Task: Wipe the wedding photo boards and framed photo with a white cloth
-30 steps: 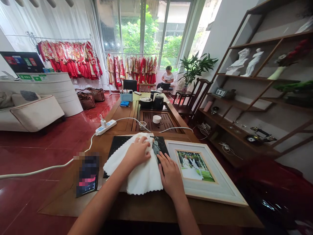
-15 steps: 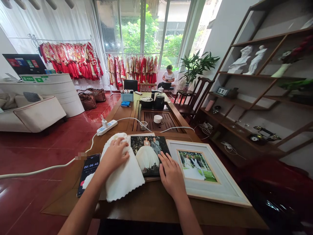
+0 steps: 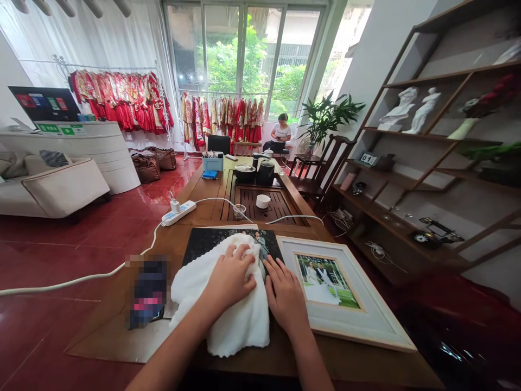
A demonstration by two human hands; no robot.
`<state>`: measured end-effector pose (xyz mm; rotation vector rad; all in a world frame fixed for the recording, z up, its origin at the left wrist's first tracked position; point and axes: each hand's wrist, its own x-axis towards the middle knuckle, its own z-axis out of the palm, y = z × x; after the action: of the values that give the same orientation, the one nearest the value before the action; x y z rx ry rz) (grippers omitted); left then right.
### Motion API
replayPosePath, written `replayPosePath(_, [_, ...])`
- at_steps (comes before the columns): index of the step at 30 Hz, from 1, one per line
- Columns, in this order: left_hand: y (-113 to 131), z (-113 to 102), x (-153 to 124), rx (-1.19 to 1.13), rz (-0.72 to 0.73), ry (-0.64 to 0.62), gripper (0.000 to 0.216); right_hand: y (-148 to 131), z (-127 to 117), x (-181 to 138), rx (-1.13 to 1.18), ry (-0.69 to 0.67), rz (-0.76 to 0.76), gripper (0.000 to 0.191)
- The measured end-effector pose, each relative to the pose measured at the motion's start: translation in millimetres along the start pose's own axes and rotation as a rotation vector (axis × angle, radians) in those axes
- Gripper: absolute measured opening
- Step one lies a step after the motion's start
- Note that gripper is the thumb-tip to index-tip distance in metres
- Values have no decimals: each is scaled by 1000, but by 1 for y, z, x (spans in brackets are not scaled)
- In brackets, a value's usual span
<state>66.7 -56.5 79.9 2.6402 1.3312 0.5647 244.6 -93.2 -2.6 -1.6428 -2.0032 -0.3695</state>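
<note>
My left hand (image 3: pixel 232 274) is closed on a bunched white cloth (image 3: pixel 238 326), pressing it against a dark wedding photo (image 3: pixel 203 239). The cloth covers most of that photo, though part of the couple shows above my fingers. Flat on the photo's right side rests my right hand (image 3: pixel 285 296), fingers stretched out and nothing in its grasp. Just to its right lies a white-framed wedding photo (image 3: pixel 378 296), its left edge close to my wrist.
A phone (image 3: pixel 148 293), blurred over, lies at the left. Behind the photos are a power strip (image 3: pixel 178 213) with its cable, a white cup (image 3: pixel 262 201) on a slatted tea tray (image 3: pixel 280 209), and a blue pen box (image 3: pixel 212 162). A person (image 3: pixel 280 133) sits by the window.
My left hand has slid the cloth rightward across the photo, covering the couple and uncovering the photo's left part. My right hand has stayed in place.
</note>
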Motion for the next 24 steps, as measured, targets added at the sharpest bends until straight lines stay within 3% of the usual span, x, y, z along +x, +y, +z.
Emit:
replayPosePath(9, [-59,-31,-32,23,-198,64,29,-1,-2,-1,-7,-2,15,44])
replayPosePath(14, [-86,-35,-47,63,-232,124,29,0,-1,-1,-3,18,9,44])
replayPosePath(18, [-75,-32,-51,89,-223,124,30,-1,0,-1,-10,6,21,44])
replayPosePath(24, [-26,-21,-44,59,-120,69,29,-2,1,0,-21,-10,8,44])
